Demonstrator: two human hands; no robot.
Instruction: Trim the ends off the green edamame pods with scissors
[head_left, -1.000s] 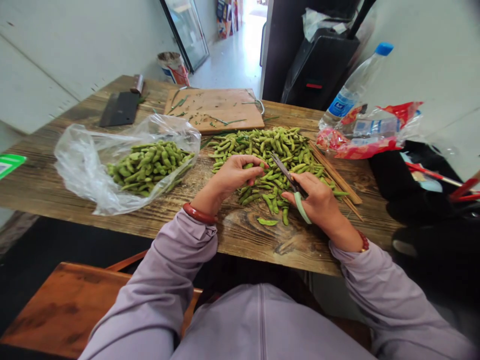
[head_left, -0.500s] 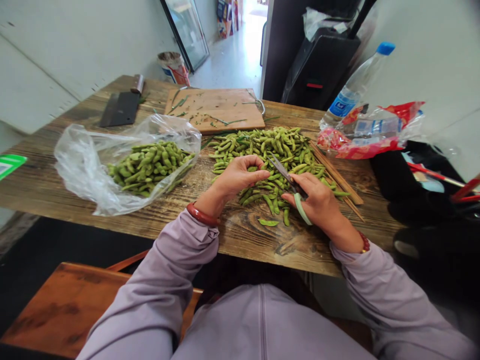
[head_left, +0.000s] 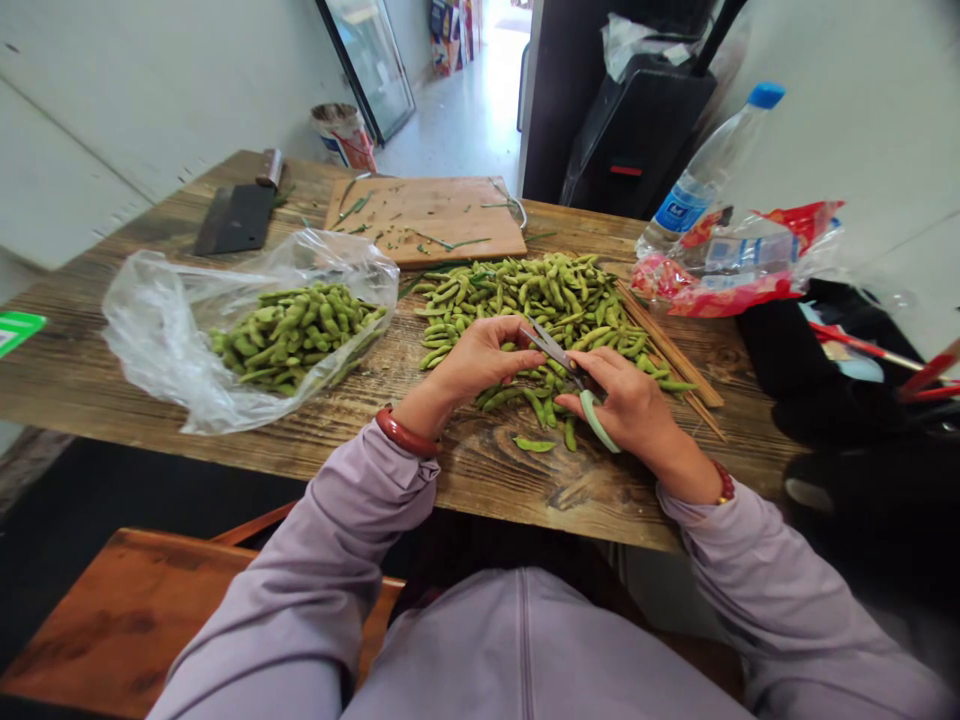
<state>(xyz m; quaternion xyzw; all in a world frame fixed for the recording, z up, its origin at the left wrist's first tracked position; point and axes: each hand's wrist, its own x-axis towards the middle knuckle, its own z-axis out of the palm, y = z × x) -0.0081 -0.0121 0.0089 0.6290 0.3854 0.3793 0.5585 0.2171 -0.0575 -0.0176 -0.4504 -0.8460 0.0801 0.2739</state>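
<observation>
- Gripping the scissors (head_left: 556,352) was the right hand (head_left: 634,400), fingers wrapped round the pale green handles, blades pointing at the left hand.
- Left hand (head_left: 476,355) had its thumb and fingers bunched near the blade tips. Honestly couldn't tell if a pod was pinched in there.
- Both hung over the near edge of the loose green pods (head_left: 555,290), heaped on the wooden table (head_left: 495,490). One stray pod (head_left: 534,444) lay closest to the person.
- Progress-wise? A decent mound of bagged pods (head_left: 300,330) sat in the clear plastic bag (head_left: 161,330) on the left. Counting those as done, I'd say under halfway, since the loose heap looked bigger.
</observation>
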